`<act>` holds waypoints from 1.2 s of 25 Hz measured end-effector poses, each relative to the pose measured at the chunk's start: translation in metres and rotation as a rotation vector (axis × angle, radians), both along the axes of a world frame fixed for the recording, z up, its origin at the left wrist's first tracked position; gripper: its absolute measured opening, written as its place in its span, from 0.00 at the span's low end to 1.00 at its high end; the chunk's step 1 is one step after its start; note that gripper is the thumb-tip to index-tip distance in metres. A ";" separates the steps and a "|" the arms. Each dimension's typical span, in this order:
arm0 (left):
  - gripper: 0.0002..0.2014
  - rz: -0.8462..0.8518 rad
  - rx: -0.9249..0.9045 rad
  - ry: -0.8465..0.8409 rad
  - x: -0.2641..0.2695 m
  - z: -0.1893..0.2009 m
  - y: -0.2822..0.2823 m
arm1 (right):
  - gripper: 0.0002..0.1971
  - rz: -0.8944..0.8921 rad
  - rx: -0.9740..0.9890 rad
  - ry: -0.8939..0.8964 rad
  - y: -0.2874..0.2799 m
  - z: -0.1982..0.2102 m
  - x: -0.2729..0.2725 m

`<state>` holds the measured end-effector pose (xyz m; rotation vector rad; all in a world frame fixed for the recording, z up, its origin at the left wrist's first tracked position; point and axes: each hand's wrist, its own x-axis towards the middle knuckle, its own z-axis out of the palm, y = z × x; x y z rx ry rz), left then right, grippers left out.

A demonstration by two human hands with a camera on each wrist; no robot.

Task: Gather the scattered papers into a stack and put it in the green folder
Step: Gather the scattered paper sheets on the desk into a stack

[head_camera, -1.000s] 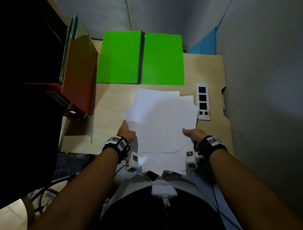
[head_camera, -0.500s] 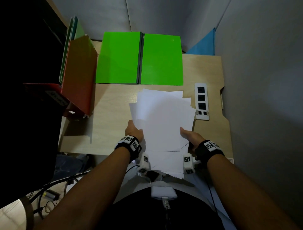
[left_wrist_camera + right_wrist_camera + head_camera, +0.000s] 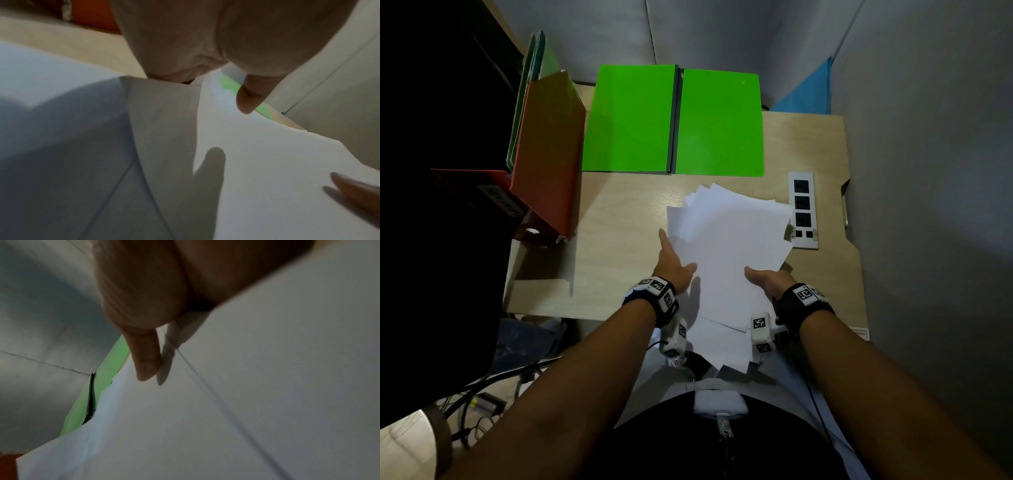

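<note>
A: Entry, hands first. The left hand (image 3: 671,262) lies against the left edge of the papers (image 3: 726,246), fingers straight and pointing away from the person, thumb spread onto the top sheet. Nothing is curled round the sheets; it reads as a flat, relaxed hand touching the pile.

B: Agreed. The left wrist view shows the thumb (image 3: 249,99) hanging over the white sheets, and another fingertip comes in at the lower right edge, resting on the paper. And the right?

A: The right hand (image 3: 768,279) sits at the right side of the papers, thumb laid on top. Its fingers go under or behind the sheets, so the head view does not show them. In the right wrist view the thumb presses the top sheet and the palm is against the paper edge. Logged as holding the papers, thumb above.

B: State of the pile?

A: Uneven. The sheets fan out beyond the fingertips, corners staggered, and the near end hangs past the bench (image 3: 619,222) edge toward the person's body.

B: The green folder (image 3: 674,123)?

A: It lies open and flat on the bench beyond the hands, apart from the far corners of the papers.

B: Other items?

A: A white socket strip (image 3: 803,210) just right of the papers, near the right hand. An orange binder (image 3: 548,150) stands well left of the left hand.
</note>
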<state>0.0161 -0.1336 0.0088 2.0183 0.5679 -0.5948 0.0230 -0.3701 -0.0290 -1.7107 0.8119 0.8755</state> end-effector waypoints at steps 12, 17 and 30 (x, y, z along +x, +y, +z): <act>0.41 0.164 -0.091 -0.005 0.017 -0.004 0.020 | 0.28 -0.074 0.162 -0.112 -0.016 0.034 0.010; 0.32 0.354 -0.507 0.095 0.023 -0.007 0.022 | 0.24 -0.121 0.451 -0.217 -0.019 0.069 0.021; 0.42 -0.051 0.568 0.126 -0.007 -0.030 0.009 | 0.34 -0.279 0.440 -0.302 -0.053 0.073 0.024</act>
